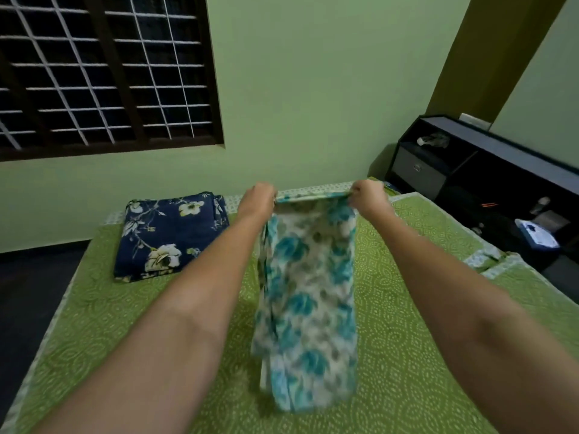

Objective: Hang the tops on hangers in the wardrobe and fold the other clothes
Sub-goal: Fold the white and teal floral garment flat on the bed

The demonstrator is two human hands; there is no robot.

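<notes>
Green walls, a barred window (103, 73) at far left and a dark shelf unit (470, 170) at right frame a bed (423, 324) spread with a green patterned cover. One teal-and-white floral garment (308, 296) is held up over the middle of the bed, hanging lengthwise from its top edge with its lower end blurred just above the cover. That edge is pinched at one corner by the left hand (258, 198) and at the other by the right hand (366, 195), fingers curled tight on the cloth. Folding appears to be the step in hand: the piece already looks doubled along its length. Next, the garment would probably need to be lowered flat onto the cover and folded across, the corners kept level. One folded navy floral garment (170, 234) is seen lying at far left on the bed. Two garments are counted in all; no hangers or wardrobe are in view.
</notes>
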